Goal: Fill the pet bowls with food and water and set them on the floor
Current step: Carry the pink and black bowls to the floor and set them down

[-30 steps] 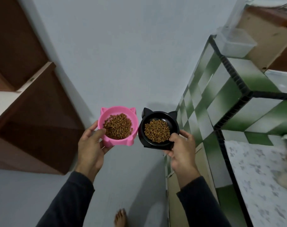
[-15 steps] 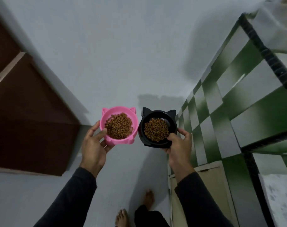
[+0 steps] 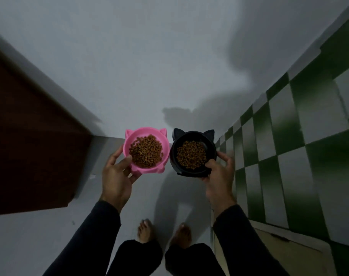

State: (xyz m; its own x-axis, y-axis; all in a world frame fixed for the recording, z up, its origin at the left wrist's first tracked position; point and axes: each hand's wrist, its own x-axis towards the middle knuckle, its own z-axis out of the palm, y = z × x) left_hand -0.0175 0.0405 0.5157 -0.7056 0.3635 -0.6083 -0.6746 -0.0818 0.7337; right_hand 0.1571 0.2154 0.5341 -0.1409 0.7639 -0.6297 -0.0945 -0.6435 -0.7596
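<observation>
— So, what's in the bowls?

— Both hold dry brown kibble. The pink bowl (image 3: 146,150) with little cat ears has a heap that covers most of its well; the black bowl (image 3: 193,154), also eared, has a slightly smaller heap sitting in the middle.

— Where are they?

— Held side by side in the air above the floor (image 3: 130,66), rims just about touching, pink on the left and black on the right.

— And the hands?

— The left hand (image 3: 116,176) grips the pink bowl: thumb hooked over the near rim, fingers curled underneath. The right hand (image 3: 219,174) grips the black bowl the same way, thumb on the rim, fingers wrapped round its outer side.

— Anything around them?

— Two bare feet (image 3: 145,231) stand on the pale grey floor below the bowls. A dark brown wooden panel (image 3: 30,146) rises at the left, and a green-and-white checkered tiled wall (image 3: 299,146) runs along the right. The bowls' eared shadow falls on the floor just beyond them.
</observation>
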